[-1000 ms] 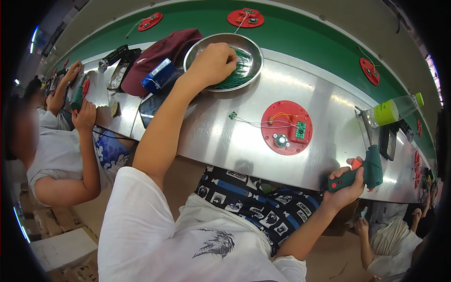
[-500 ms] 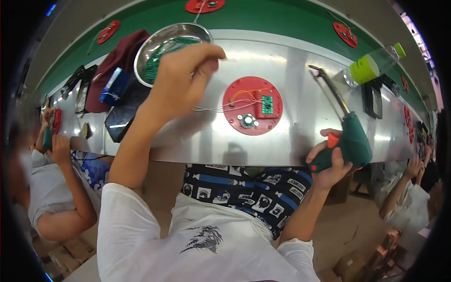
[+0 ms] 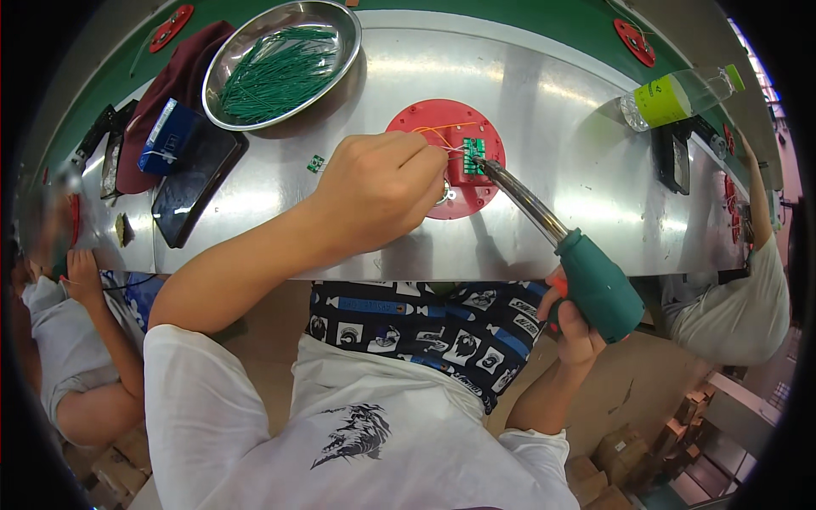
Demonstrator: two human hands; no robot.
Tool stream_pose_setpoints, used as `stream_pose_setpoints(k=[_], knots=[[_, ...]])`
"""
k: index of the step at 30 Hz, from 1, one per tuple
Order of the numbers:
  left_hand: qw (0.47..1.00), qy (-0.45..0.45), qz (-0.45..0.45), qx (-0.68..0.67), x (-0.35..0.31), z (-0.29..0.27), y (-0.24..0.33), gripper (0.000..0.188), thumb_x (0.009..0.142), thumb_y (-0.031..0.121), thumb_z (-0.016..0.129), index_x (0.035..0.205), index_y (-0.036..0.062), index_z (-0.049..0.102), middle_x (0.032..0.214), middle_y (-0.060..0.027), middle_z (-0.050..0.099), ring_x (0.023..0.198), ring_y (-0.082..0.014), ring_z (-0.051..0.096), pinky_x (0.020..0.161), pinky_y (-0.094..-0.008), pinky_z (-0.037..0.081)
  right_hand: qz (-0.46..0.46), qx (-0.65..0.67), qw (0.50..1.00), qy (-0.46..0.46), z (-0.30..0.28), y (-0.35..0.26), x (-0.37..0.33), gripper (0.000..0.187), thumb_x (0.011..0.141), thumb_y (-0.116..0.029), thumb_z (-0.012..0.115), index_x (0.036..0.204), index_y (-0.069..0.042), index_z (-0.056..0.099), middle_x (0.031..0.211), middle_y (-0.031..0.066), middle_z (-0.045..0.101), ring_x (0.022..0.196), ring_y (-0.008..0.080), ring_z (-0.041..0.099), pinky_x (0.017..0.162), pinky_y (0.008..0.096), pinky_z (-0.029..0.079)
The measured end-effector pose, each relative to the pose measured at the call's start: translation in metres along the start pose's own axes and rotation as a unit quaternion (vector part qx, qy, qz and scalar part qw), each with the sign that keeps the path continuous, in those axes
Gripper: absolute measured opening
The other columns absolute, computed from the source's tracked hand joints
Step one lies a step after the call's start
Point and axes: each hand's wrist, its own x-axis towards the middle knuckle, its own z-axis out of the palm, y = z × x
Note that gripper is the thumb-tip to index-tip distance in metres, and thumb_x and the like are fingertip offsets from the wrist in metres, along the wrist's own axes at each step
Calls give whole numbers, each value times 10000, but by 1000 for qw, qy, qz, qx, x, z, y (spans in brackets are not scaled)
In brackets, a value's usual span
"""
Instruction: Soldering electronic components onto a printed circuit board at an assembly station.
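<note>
A red round plate lies on the metal bench, carrying a small green circuit board with orange and white wires around it. My left hand reaches over the plate's left side, fingertips pinched on thin pale wires beside the board; the exact grip is partly hidden by the fingers. In my right hand is a green soldering gun, held at the bench's front edge. Its long metal barrel slants up and left, with the tip at the green board. A round metal part shows partly below the left fingers.
A steel bowl of green wires stands at the back left. Near it lie a blue box, a black case and a tiny green board. A bottle lies at the right. Other people sit at both sides.
My left hand has come down and right, from beside the bowl to the red plate. The soldering gun has swung left, bringing its tip to the green board. The view has shifted slightly.
</note>
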Motion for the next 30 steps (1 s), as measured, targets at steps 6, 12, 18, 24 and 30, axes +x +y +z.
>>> stream_pose_setpoints(k=[6, 12, 18, 24, 30], knots=[[1000, 8, 11, 2, 0, 4, -2, 115, 737, -20, 690, 843, 0, 648, 680, -102, 587, 555, -274, 579, 498, -378, 463, 14, -43, 999, -30, 1, -1, 3, 451, 900, -149, 607, 1244, 132, 527, 1020, 209, 617, 537, 196, 567, 523, 286, 444], [1000, 13, 11, 0, -1, 4, -2, 107, 742, -18, 688, 838, 3, 646, 683, -100, 584, 553, -273, 572, 498, -377, 459, 9, -20, 1000, -13, 1, 1, 3, 409, 899, -155, 610, 1186, 128, 538, 979, 203, 614, 535, 199, 570, 498, 282, 451], [1000, 7, 8, 6, -2, 4, -2, 106, 746, -10, 692, 841, 5, 648, 686, -95, 581, 562, -265, 580, 503, -374, 460, 42, 51, 998, -9, 0, 2, 10, 456, 899, -188, 630, 1204, 128, 506, 950, 245, 605, 501, 219, 577, 435, 279, 457], [1000, 10, 9, 5, -3, 5, -2, 108, 747, -6, 696, 843, 7, 648, 686, -92, 580, 566, -261, 586, 507, -367, 470, -36, 55, 995, 70, -1, 8, 10, 578, 902, -219, 629, 1276, 160, 405, 960, 286, 601, 458, 244, 588, 386, 291, 471], [1000, 0, 2, 8, -4, 3, -1, 101, 745, -8, 694, 834, 5, 650, 686, -94, 580, 572, -265, 588, 513, -371, 474, -24, 54, 995, 77, 2, 8, 10, 578, 898, -233, 645, 1266, 156, 426, 959, 280, 602, 463, 239, 587, 388, 291, 469]])
